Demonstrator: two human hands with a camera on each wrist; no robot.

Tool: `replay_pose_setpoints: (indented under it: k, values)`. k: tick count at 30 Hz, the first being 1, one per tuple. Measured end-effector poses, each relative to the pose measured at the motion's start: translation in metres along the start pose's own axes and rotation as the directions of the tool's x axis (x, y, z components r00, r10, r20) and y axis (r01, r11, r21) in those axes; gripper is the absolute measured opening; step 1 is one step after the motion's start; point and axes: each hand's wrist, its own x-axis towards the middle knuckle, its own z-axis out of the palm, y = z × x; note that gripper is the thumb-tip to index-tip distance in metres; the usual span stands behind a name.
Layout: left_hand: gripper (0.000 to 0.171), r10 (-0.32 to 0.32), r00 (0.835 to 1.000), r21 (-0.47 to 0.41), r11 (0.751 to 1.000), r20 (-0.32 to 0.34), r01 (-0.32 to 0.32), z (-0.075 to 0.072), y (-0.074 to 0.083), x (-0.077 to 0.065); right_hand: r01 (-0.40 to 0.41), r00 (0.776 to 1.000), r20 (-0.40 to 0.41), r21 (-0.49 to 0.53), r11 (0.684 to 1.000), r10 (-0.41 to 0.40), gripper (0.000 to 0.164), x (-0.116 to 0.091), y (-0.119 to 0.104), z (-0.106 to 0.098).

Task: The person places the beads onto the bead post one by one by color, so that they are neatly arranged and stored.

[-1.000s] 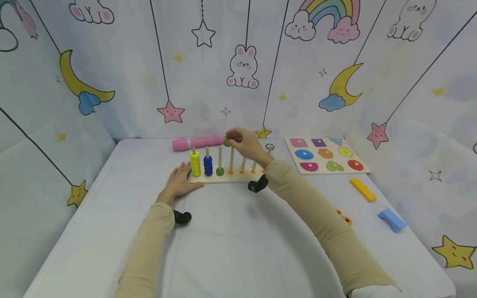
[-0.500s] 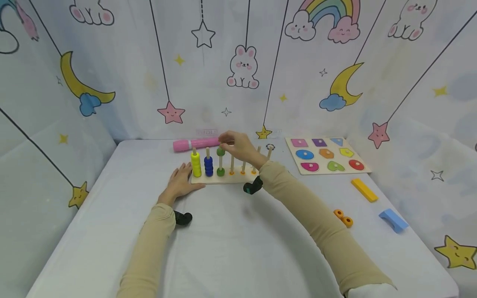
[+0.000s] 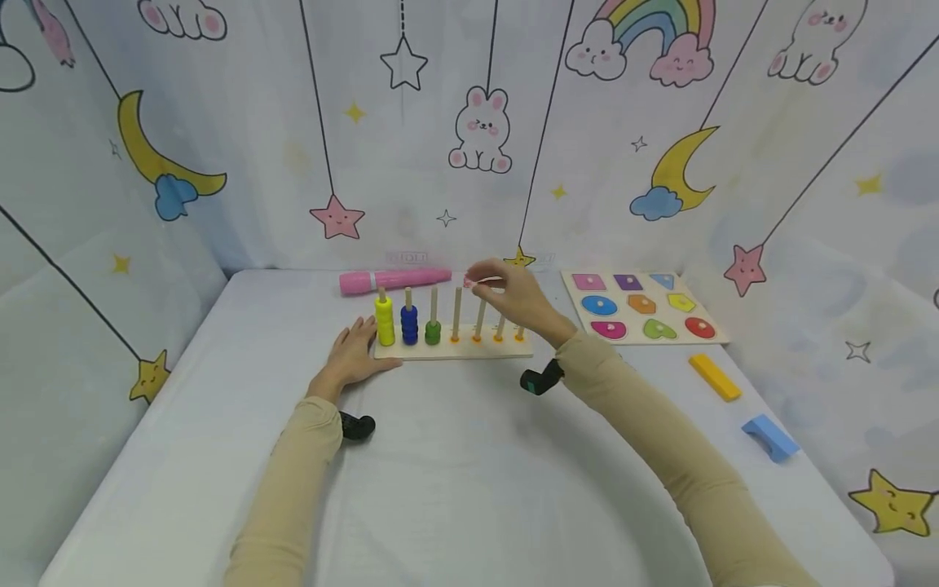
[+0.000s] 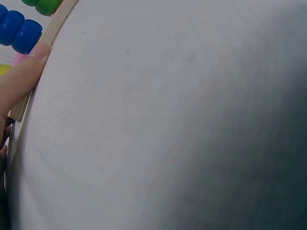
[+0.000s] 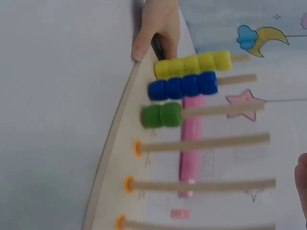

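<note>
A wooden peg board (image 3: 469,351) stands at the table's far side. Yellow beads (image 3: 385,319) and blue beads (image 3: 409,324) are stacked on its first two pegs. Two green beads (image 5: 162,115) sit at the bottom of the third peg; the pegs to the right are bare. My left hand (image 3: 352,356) rests at the board's left end, its thumb along the front edge. Above the bare pegs is my right hand (image 3: 517,295), thumb and index finger curved with a gap between them. Something small and pink shows by its fingertips; whether it is behind them is unclear.
A pink stick-like toy (image 3: 396,280) lies behind the board. To the right are a shape puzzle (image 3: 645,306), a yellow block (image 3: 715,377) and a blue arched block (image 3: 770,438). A printed curtain (image 3: 411,163) stands behind the table.
The upper green bead has slid down the third peg onto the lower one. My right hand has let it go and moved right. My left hand stays at the board.
</note>
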Motion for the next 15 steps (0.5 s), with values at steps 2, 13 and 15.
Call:
replay_pose_setpoints:
  k: [2, 13, 15]
  values:
    - [0.1, -0.002, 1.0, -0.002, 1.0, -0.001, 0.002, -0.001, 0.0, 0.001, 0.003, 0.999, -0.045, 0.011, 1.0, -0.002, 0.024, -0.014, 0.006, -0.012]
    - [0.098, 0.012, 1.0, -0.001, 1.0, 0.002, -0.012, -0.002, -0.001, -0.002, -0.19, 0.981, -0.055, -0.031, 0.981, 0.188, 0.027, -0.135, 0.016, -0.07]
    - [0.096, 0.014, 1.0, 0.004, 1.0, 0.004, -0.014, -0.003, 0.0, -0.002, -0.23, 0.973, -0.048, -0.061, 0.971, 0.227, 0.028, -0.162, 0.034, -0.079]
